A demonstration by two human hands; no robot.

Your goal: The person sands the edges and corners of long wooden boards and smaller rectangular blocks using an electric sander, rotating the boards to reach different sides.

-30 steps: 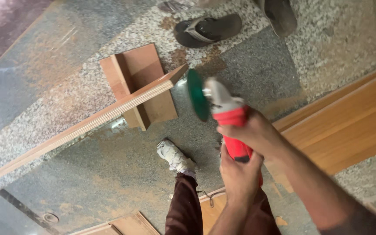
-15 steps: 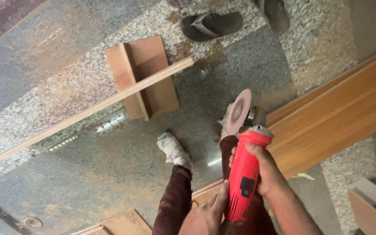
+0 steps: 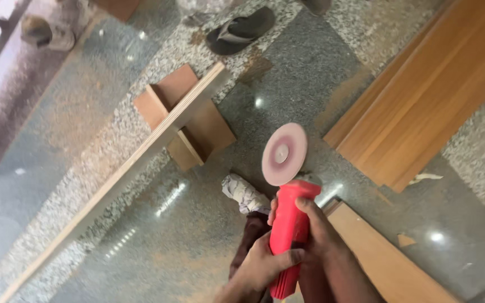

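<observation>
grinder: pointing far, disc hanging above floor
right hand: fingers gripping body, nearer disc
left hand: fingers wrapping it nearer
strip: lying far-left

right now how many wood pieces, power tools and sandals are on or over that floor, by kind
wood pieces: 4 (long strip, small block, wide board, board by the leg)
power tools: 1 (red grinder, held in both hands)
sandals: 1 clearly seen (dark sandal)
total: 6
</observation>
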